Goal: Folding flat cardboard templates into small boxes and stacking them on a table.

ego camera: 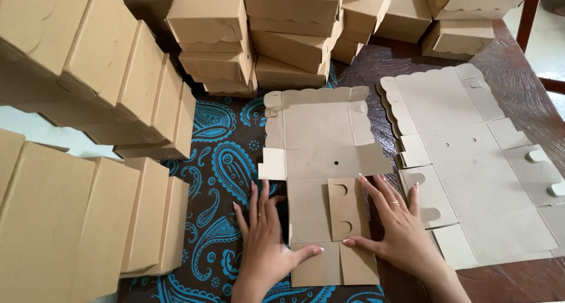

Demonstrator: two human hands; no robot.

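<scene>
Both hands are laid flat with fingers spread, nothing clamped between them. The left hand (263,232) is pressed on the lower left edge of a flat cardboard blank (321,162) at lower centre of the frame, its thumb stretched across the bottom panel. The right hand (395,226) is rested on the blank's right edge, its thumb held against a side flap (346,209) that is folded inward over the panel; two half-round slots are seen in that flap.

The step in hand appears to be the first folding of the blank's side flaps, with the scalloped lid part further up the frame not yet raised. The next move would likely call for the opposite flap to be creased in and the walls stood up, with the fold held down meanwhile.

Just right of the blank, a pile of unfolded blanks (471,179) is lying on the wooden table (518,91). A paisley cloth (220,167) is spread under the work.

Finished boxes (88,209) are stacked along the left side, and more boxes (288,32) across the top. All are closed, so their contents cannot be told.
</scene>
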